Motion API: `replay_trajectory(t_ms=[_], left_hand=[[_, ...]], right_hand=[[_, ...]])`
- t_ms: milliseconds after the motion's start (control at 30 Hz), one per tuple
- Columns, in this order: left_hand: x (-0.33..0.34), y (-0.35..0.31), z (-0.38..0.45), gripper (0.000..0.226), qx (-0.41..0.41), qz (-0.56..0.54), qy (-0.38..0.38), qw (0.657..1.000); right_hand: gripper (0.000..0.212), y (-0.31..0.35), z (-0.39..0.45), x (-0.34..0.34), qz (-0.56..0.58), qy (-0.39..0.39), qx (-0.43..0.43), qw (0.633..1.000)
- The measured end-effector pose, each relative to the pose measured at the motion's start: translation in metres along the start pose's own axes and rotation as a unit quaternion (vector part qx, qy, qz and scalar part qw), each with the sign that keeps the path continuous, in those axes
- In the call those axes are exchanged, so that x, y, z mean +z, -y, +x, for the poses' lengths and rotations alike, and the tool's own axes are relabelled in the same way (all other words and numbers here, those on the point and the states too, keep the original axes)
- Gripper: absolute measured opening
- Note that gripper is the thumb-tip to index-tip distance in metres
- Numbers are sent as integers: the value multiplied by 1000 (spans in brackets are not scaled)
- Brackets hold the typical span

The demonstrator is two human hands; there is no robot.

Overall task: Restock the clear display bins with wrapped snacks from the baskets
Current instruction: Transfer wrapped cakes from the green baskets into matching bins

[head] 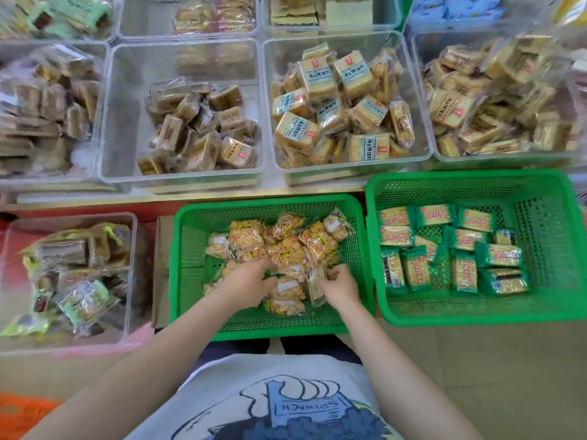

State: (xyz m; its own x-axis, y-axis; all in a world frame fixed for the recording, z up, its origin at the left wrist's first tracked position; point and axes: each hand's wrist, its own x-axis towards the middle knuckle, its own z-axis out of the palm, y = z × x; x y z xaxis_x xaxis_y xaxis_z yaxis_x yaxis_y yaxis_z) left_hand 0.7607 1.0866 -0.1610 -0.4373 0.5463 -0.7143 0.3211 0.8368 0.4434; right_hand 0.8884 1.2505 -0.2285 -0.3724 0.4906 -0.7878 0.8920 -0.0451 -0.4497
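A green basket (190, 255) in front of me holds a heap of clear-wrapped yellow snack packs (279, 239). Both my hands are down in that heap. My left hand (251, 284) has its fingers curled around packs at the heap's near side. My right hand (338, 284) pinches the edge of a pack at the heap's right. A second green basket (540, 236) to the right holds green-wrapped snack packs (451, 249). Above the baskets stand clear display bins, one half full (127, 115) and one fuller (416, 100).
More clear bins of wrapped snacks stand at the left (47, 109), right (495, 100) and along the back row. A clear bin (127, 281) with mixed green and brown packs sits on the floor at left. A flat piece of cardboard (162, 268) stands beside the middle basket.
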Motion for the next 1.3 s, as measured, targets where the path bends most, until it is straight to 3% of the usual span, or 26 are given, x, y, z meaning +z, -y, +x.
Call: replay_trajectory(t_ms=[100, 233, 367, 467, 533, 633, 733, 800, 867, 933, 1033, 1133, 1200, 1300], left_hand=[[-11, -11, -4, 53, 25, -58, -48, 997], [-41, -41, -8, 68, 100, -196, -91, 971], [-79, -74, -18, 49, 134, -328, -93, 930], [-106, -88, -23, 33, 139, -329, -62, 932], [-118, -98, -22, 30, 136, -325, -53, 934], [-132, -113, -18, 32, 117, -325, -77, 935], [-136, -126, -7, 32, 97, -323, -123, 933], [-136, -135, 3, 33, 73, -330, -154, 928], [-139, -145, 14, 34, 52, -356, -179, 916], [-146, -160, 21, 34, 58, -381, -196, 902], [-152, -179, 36, 42, 82, -361, -286, 884], [-149, -165, 58, 58, 83, -174, -375, 907], [-143, -145, 73, 67, 49, -43, -373, 926], [-131, -118, 93, 70, 17, 55, -304, 951]], right_hand=[[22, 27, -16, -21, 164, 44, 8, 985], [30, 65, -35, -60, 386, 237, 16, 891], [41, 99, -49, -90, 389, 385, -30, 836], [41, 117, -53, -101, 371, 397, -70, 836], [39, 125, -54, -109, 363, 350, -89, 859], [37, 139, -57, -123, 334, 206, -123, 911], [33, 158, -63, -145, 161, 73, -229, 957], [51, 174, -66, -160, -3, 41, -335, 941], [81, 188, -60, -170, -145, 14, -405, 903], [90, 200, -48, -175, -235, -27, -442, 866], [78, 217, -25, -190, -257, -94, -469, 840], [53, 240, -3, -213, -191, -144, -464, 853], [41, 260, 11, -228, -169, -185, -448, 858], [34, 295, 33, -241, -161, -221, -423, 864]])
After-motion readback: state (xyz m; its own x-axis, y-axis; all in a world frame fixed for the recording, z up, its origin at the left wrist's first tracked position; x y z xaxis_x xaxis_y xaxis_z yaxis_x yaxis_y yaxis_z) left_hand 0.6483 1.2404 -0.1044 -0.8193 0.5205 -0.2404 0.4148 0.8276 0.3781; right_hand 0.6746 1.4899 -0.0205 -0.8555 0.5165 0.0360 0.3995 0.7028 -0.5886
